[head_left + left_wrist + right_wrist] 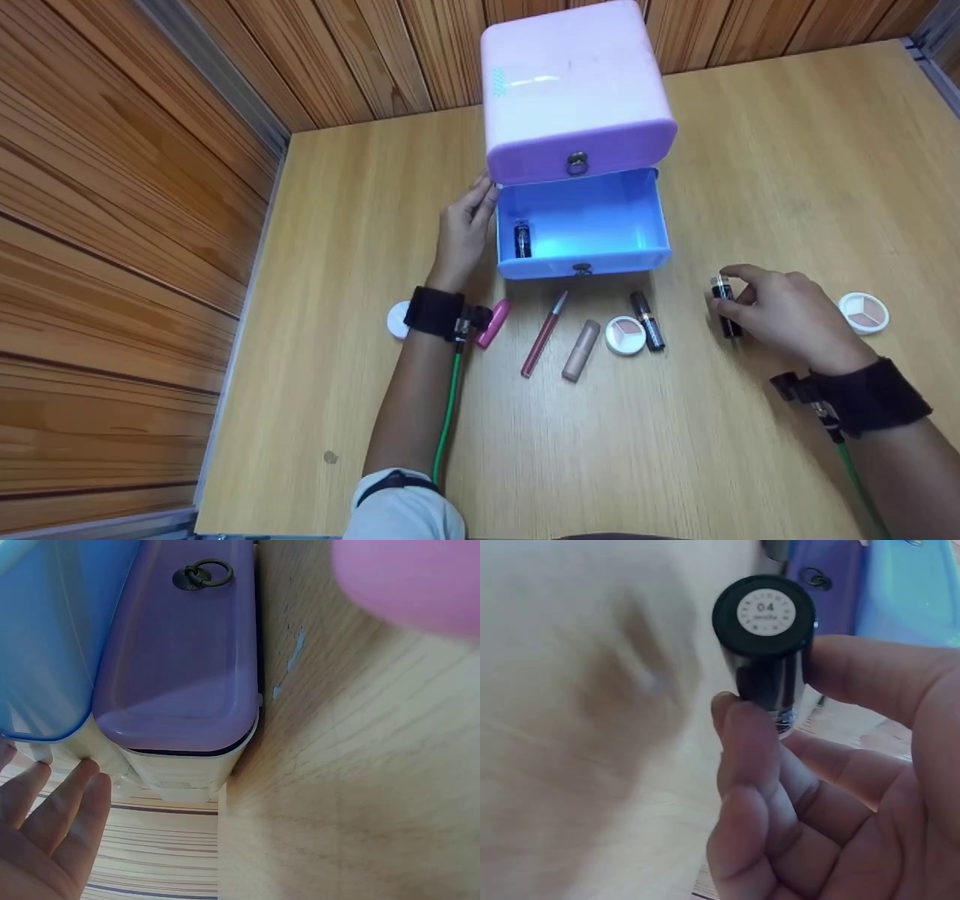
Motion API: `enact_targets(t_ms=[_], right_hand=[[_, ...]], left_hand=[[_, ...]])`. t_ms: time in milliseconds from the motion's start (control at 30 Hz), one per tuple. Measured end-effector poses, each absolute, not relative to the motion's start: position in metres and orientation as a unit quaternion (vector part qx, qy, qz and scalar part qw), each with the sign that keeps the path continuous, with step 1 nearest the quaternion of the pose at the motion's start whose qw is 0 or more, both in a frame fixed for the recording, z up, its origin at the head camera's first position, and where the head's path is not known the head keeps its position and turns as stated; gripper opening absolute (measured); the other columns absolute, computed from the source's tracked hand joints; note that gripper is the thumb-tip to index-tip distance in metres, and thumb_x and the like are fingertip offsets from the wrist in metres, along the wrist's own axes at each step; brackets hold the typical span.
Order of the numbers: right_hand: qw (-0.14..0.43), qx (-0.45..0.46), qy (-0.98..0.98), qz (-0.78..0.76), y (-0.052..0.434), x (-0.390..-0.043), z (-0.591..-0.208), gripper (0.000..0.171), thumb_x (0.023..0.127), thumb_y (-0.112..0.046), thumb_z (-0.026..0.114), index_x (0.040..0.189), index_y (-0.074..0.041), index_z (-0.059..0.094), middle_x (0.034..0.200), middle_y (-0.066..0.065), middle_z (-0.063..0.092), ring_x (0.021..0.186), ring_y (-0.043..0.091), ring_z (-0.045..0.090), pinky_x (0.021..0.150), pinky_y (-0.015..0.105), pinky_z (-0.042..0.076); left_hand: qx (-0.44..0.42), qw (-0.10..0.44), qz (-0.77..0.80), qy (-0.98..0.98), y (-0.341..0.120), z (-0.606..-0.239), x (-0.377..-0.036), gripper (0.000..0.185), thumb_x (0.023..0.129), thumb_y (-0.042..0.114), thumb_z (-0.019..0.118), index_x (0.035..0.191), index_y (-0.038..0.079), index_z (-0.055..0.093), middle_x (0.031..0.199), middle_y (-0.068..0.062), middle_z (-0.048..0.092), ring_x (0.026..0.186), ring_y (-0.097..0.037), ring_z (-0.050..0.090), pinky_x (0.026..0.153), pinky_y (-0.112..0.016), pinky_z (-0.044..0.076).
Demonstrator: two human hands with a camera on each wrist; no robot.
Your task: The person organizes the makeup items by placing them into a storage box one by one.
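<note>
A pink drawer box stands at the back of the wooden table, its blue lower drawer pulled out. One dark lipstick lies inside at the left. My left hand rests with straight fingers against the box's left side, beside the drawer. My right hand pinches a black lipstick tube just above the table at the right; in the right wrist view its round end label reads 04.
In front of the drawer lie a pink case, a lip gloss wand, a beige tube, a round powder compact and a dark lipstick. A white disc sits left, another compact far right. Wood walls enclose the back and left.
</note>
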State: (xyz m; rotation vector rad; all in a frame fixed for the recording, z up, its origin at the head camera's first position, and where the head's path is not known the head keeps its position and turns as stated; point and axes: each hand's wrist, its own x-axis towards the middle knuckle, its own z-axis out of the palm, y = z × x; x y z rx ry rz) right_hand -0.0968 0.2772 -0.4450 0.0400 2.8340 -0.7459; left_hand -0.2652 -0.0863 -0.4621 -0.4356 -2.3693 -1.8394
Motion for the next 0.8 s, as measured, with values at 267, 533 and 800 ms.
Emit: enact_targets(t_ms=[267, 533, 800], right_hand=[[0.085, 0.009, 0.96, -0.266, 0.276, -0.098, -0.43, 0.058, 0.094, -0.04, 0.064, 0.137, -0.003, 0.052, 0.086, 0.003, 0.071, 0.069, 0.018, 0.061, 0.053, 0.031, 0.042], [0.072, 0.018, 0.96, -0.269, 0.27, -0.101, -0.408, 0.062, 0.093, -0.048, 0.062, 0.138, -0.007, 0.052, 0.09, 0.004, 0.071, 0.075, 0.021, 0.063, 0.058, 0.034, 0.044], [0.048, 0.013, 0.963, -0.266, 0.26, -0.107, -0.386, 0.062, 0.093, -0.051, 0.06, 0.139, -0.01, 0.052, 0.093, 0.007, 0.07, 0.08, 0.026, 0.063, 0.059, 0.035, 0.044]], left_hand=[[-0.163, 0.067, -0.604, -0.777, -0.088, -0.466, -0.267, 0.042, 0.101, 0.028, 0.05, 0.139, 0.011, 0.051, 0.146, 0.003, 0.044, 0.132, -0.001, 0.039, 0.104, -0.017, 0.036], [-0.149, 0.057, -0.608, -0.778, -0.088, -0.464, -0.267, 0.041, 0.101, 0.029, 0.05, 0.139, 0.015, 0.051, 0.147, 0.005, 0.043, 0.133, 0.0, 0.037, 0.104, -0.016, 0.034], [-0.146, 0.057, -0.612, -0.775, -0.084, -0.452, -0.258, 0.036, 0.103, 0.015, 0.049, 0.138, 0.005, 0.051, 0.148, -0.008, 0.042, 0.134, -0.007, 0.038, 0.105, -0.017, 0.034]])
